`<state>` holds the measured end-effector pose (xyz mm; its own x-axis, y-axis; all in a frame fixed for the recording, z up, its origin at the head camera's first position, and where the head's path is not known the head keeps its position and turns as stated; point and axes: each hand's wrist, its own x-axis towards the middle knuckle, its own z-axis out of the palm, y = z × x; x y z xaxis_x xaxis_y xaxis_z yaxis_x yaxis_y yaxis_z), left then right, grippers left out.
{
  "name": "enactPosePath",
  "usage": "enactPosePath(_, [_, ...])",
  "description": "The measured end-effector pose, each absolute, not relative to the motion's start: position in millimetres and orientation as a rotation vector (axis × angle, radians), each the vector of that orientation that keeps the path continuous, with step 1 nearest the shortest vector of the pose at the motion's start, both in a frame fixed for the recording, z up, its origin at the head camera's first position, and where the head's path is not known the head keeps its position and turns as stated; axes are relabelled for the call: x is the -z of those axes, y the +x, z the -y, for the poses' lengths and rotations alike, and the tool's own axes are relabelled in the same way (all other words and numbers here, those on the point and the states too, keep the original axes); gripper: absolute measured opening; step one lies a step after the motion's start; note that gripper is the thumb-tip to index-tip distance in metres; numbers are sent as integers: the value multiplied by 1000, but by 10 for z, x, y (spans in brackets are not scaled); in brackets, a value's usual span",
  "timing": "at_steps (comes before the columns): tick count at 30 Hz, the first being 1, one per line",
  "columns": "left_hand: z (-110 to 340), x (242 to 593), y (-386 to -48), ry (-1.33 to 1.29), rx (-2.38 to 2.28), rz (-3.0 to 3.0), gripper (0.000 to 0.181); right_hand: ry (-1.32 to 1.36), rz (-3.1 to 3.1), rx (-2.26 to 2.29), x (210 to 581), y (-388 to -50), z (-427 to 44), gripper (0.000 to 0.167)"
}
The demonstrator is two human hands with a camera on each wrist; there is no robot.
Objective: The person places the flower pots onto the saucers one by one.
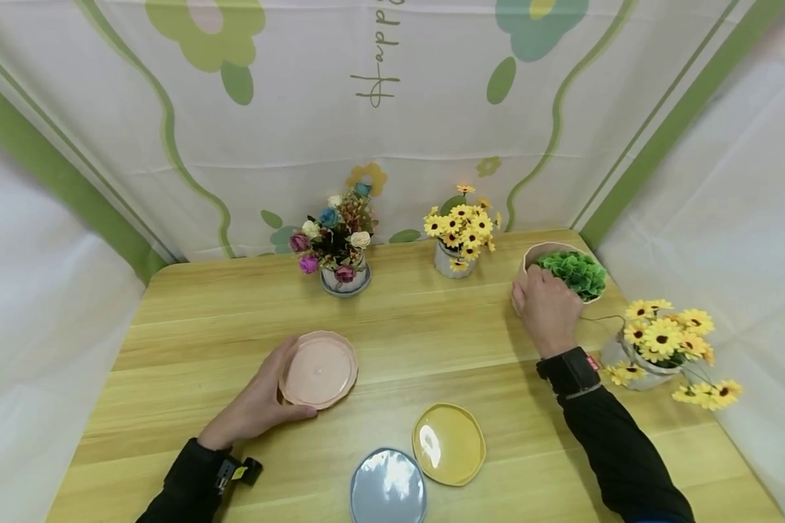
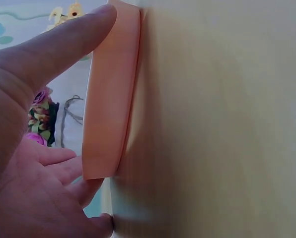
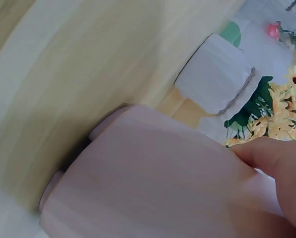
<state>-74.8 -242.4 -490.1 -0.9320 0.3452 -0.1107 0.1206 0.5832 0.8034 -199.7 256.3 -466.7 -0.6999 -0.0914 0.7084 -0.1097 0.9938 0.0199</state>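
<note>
A shallow pink plate (image 1: 320, 370) lies on the table at left of centre. My left hand (image 1: 258, 403) holds it by the side, the thumb (image 2: 78, 37) against its wall and the fingers on the far side. At the far right stands a pinkish flowerpot (image 1: 531, 260) with a bushy green plant (image 1: 572, 272) inside. My right hand (image 1: 551, 309) grips the near left part of that pot's rim. In the right wrist view the pot's smooth outer wall (image 3: 153, 173) and small feet show, with the thumb (image 3: 269, 158) on the rim.
Near the front lie a yellow plate (image 1: 454, 450) and a grey-blue plate (image 1: 387, 490). Mixed flowers in a pot (image 1: 345, 280) and yellow flowers in a pot (image 1: 454, 261) line the back. Another yellow-flowered pot (image 1: 641, 372) stands at the right edge, beside my right wrist.
</note>
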Motion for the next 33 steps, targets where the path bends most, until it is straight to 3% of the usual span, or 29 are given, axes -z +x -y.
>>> enactPosePath(33, [2003,4896,-965,537,-1230,-2523,124,377,2322,-61,4616,-1602,-2043,38])
